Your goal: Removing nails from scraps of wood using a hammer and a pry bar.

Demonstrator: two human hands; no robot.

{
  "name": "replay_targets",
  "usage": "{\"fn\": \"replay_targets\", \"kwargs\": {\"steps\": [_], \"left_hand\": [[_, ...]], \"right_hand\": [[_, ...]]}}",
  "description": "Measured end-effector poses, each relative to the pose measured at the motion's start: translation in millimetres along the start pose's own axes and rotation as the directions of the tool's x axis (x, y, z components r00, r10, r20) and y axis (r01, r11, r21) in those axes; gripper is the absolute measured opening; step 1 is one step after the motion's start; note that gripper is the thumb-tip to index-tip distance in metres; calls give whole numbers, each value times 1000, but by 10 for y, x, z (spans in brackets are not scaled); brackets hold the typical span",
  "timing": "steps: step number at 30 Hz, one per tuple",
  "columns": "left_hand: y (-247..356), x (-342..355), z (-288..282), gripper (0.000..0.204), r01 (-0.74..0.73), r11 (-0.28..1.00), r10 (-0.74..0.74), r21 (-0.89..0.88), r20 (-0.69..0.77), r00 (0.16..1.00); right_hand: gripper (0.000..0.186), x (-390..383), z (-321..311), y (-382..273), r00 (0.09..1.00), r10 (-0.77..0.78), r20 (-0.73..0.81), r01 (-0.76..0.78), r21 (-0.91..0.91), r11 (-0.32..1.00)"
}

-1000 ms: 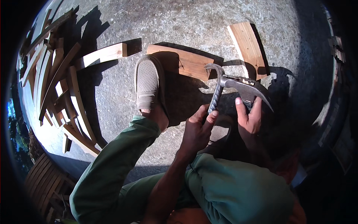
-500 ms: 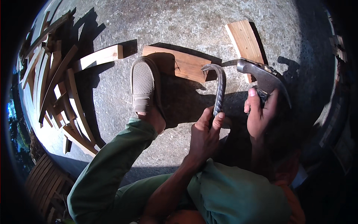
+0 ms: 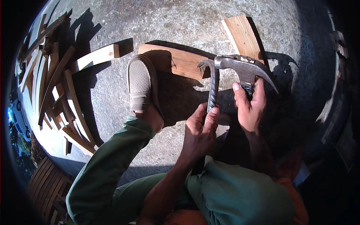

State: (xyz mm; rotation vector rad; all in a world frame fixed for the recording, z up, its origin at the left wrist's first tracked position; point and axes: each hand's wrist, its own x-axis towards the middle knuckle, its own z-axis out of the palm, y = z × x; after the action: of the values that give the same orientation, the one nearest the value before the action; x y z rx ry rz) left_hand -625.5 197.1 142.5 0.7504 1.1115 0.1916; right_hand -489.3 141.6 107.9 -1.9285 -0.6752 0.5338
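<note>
My left hand (image 3: 200,125) is closed around a ribbed steel pry bar (image 3: 213,87) with a hooked, clawed tip. That tip lies over the right end of a reddish wooden board (image 3: 187,64), which has nails sticking out of it. In my right hand (image 3: 250,108) is a claw hammer (image 3: 240,64), gripped just below its head. The hammer's striking face is right at the bend of the pry bar, touching it or very close. My left shoe (image 3: 141,78) stands at the board's left end, and its shadow falls across the wood.
A pale wooden block (image 3: 243,35) lies beyond the hammer. At the left is a heap of loose wooden strips (image 3: 52,82), with one short pale piece (image 3: 97,58) pointing toward the board. A slatted wooden thing (image 3: 47,183) stands at the lower left. The ground is rough concrete (image 3: 168,22).
The hammer has swung left, bringing its face from beside the pry bar up to the bar's bend. The pry bar has shifted slightly left in the view, as has the whole scene.
</note>
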Motion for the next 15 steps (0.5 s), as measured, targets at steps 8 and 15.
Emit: {"fn": "replay_targets", "kwargs": {"steps": [8, 15], "left_hand": [[56, 25, 44, 31, 3, 1000, -4, 29, 39, 999], [15, 5, -46, 28, 20, 999, -15, -41, 108, 994]], "right_hand": [[38, 3, -224, -74, 984, -171, -57, 126, -461, 878], [23, 179, -368, -533, 910, -78, -408, 211, 292, 933]]}}
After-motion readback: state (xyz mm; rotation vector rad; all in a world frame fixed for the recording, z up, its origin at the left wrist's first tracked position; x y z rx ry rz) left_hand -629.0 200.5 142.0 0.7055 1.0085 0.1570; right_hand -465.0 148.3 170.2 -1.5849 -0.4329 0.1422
